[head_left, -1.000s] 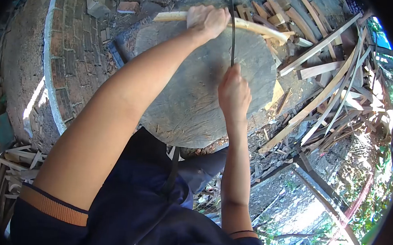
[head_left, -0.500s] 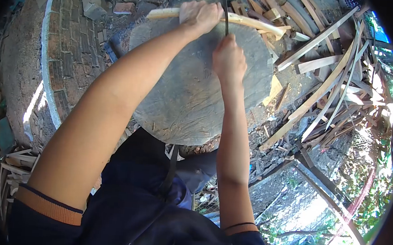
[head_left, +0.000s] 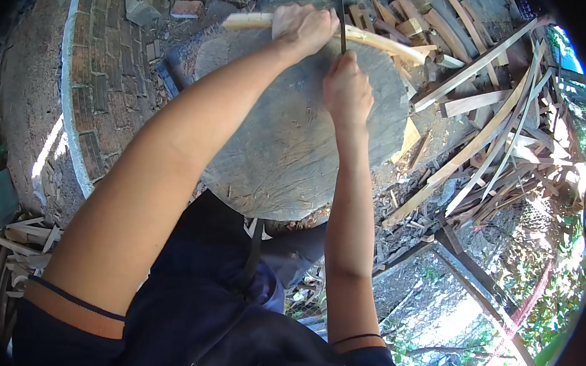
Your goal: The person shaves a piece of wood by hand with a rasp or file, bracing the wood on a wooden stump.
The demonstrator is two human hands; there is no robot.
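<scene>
A pale, peeled branch [head_left: 384, 43] lies across the far part of a big round wooden chopping block [head_left: 275, 141]. My left hand [head_left: 302, 28] is closed over the branch from above, just left of a long dark thin blade [head_left: 343, 16]. That blade is seen nearly edge-on and crosses the branch, pointing away from me. My right hand [head_left: 348, 88] is wrapped round the near end of the tool over the block, its handle hidden in the fist. Fine cut marks score the block's top.
Split wood pieces [head_left: 446, 34] lie beyond the block at the right. Long wooden strips [head_left: 479, 145] are heaped on the right side. A curved brick surface [head_left: 107, 68] with a pale edge runs along the left, and grey blocks [head_left: 139, 2] sit at the far left.
Both hands keep their holds on the branch and the bladed tool. Hands, branch and blade have shifted slightly right in the view, as the camera also moves a little.
</scene>
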